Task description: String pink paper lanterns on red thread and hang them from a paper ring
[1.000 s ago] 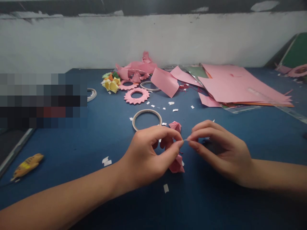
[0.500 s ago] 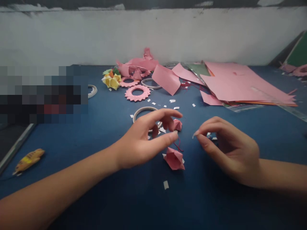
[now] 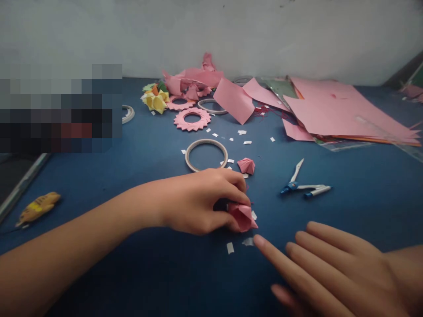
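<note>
The left hand (image 3: 201, 202) is no longer hovering open over the cup (image 3: 242, 216); its grip is now closing around the pink folded paper, thumb on the near side and fingers on the far side. The cup is sitting on the table (image 3: 158, 273) in front of the person, its hollow side facing the camera, so it is now being steadied by one hand.

The right hand (image 3: 346, 268) is no longer pinching a clear strip. It is spreading flat, with its grip standing apart, and its index fingertip is reaching toward a clear scrap (image 3: 247, 241) just below the cup. Whether the scrap is sticking to that fingertip or only lying beside it, I cannot tell. A white scrap (image 3: 230, 248) is lying to its left.

With the right hand shifting down and nearer, the compass (image 3: 293, 186) is now showing fully, lying with its legs apart. Beyond the cup, a smaller pink fold (image 3: 246, 166) is resting near the tape roll (image 3: 187, 156), with white bits lying around them. Farther back, a pointed pink ring (image 3: 205, 119), a yellow paper shape (image 3: 157, 101) and the pink sheets (image 3: 343, 114) are lying near the wall (image 3: 264, 39).
</note>
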### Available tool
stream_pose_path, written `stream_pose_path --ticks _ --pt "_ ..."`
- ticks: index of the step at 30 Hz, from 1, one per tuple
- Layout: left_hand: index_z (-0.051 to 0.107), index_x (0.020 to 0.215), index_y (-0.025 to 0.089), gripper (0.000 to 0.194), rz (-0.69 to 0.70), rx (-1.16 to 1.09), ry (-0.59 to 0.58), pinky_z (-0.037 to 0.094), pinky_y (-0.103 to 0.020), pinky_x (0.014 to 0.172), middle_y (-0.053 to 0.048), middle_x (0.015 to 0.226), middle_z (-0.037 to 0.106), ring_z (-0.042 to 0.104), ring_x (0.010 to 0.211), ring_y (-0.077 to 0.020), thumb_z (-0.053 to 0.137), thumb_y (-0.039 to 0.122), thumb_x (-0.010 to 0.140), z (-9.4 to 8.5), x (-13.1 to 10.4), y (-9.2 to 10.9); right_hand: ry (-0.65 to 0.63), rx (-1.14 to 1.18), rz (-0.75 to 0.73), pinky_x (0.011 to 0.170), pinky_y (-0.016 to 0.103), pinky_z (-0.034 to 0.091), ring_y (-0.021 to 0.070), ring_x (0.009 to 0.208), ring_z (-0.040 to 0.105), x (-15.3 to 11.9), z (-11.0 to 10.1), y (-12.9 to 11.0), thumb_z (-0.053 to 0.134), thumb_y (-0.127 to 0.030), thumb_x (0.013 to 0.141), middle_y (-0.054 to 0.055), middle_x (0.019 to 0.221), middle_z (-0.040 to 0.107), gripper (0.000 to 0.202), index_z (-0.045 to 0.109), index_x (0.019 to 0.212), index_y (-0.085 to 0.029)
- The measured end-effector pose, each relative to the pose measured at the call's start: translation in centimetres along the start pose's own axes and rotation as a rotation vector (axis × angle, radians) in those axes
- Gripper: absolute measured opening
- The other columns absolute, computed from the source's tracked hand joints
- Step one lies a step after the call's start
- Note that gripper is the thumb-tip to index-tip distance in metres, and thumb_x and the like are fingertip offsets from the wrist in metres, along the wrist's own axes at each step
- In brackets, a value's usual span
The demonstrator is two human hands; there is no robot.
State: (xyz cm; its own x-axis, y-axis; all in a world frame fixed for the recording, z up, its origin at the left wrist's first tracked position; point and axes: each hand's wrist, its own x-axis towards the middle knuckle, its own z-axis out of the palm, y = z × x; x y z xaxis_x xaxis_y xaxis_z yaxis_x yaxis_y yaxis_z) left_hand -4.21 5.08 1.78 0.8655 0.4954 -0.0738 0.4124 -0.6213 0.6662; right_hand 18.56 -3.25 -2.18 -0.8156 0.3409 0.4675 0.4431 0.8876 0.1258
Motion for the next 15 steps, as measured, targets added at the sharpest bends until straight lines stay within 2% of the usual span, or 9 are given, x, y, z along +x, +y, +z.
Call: stream_pose_path --ticks 3,5,11,15 --pt "0.068 0.108 0.019 0.035 -0.044 0.024 -0.047 0.046 -0.021 0.079 -0.003 0.105 0.062 0.059 0.089 -0.0133 0.070 0.010 0.074 -0.26 -0.28 0.26 -0.010 -0.019 0.001 0.053 0.035 0.038 0.0148 0.053 0.053 0.28 0.43 0.84 0.048 -0.022 0.092 0.002 0.061 0.062 0.029 0.057 0.112 -0.004" --pt "0.068 0.107 0.019 0.033 -0.056 0.036 -0.053 0.045 -0.020 0.075 -0.002 0.102 0.062 0.059 0.086 -0.0117 0.067 0.007 0.076 -0.31 -0.32 0.36 -0.008 -0.026 0.003 0.052 0.035 0.038 0.0146 0.053 0.053 0.54 0.51 1.10 0.049 -0.020 0.091 0.002 0.062 0.062 0.027 0.059 0.109 -0.004" --pt "0.071 0.100 0.017 0.022 -0.028 0.086 0.005 0.044 -0.023 0.074 -0.002 0.093 0.063 0.058 0.084 -0.0137 0.068 0.016 0.078 0.26 0.15 0.23 0.020 0.004 0.014 0.060 0.037 0.043 0.0159 0.059 0.058 0.63 -0.09 0.44 0.045 -0.019 0.093 0.003 0.063 0.065 0.023 0.061 0.103 -0.007" --pt "0.073 0.088 0.014 0.018 -0.062 0.126 0.068 0.044 -0.024 0.069 -0.003 0.089 0.063 0.058 0.082 -0.0149 0.068 0.029 0.079 0.62 0.24 0.05 0.016 -0.032 -0.028 0.050 0.034 0.038 0.0152 0.050 0.055 0.77 0.31 0.94 0.051 -0.017 0.089 0.003 0.060 0.063 0.024 0.062 0.101 0.000"
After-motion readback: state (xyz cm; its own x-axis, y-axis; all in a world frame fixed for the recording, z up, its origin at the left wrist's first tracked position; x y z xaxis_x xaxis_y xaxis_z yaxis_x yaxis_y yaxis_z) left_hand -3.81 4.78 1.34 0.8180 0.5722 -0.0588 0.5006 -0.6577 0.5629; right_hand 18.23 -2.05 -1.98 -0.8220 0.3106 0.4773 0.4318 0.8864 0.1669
